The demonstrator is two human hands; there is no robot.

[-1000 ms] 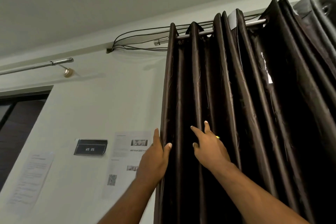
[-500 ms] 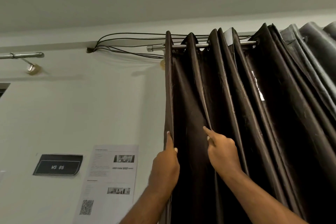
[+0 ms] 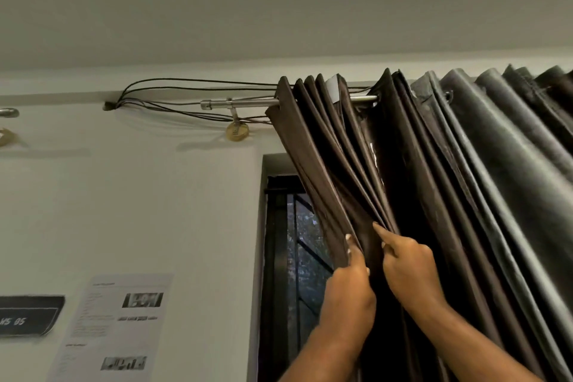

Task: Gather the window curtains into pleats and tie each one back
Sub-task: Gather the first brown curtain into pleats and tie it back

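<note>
A pale wall point(image 3: 155, 211) meets a grey ceiling point(image 3: 279, 3), black cables point(image 3: 186, 84) strung just below. A dark-framed window point(image 3: 305, 257) sits at centre; left of it, a printed sheet point(image 3: 124, 322) and a dark sign point(image 3: 28, 316)

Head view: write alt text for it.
Two hands gather a dark curtain into pleats: the left hand grips the bunched edge, the right hand pinches the next fold. It hangs from a metal rod, window partly exposed.
</note>
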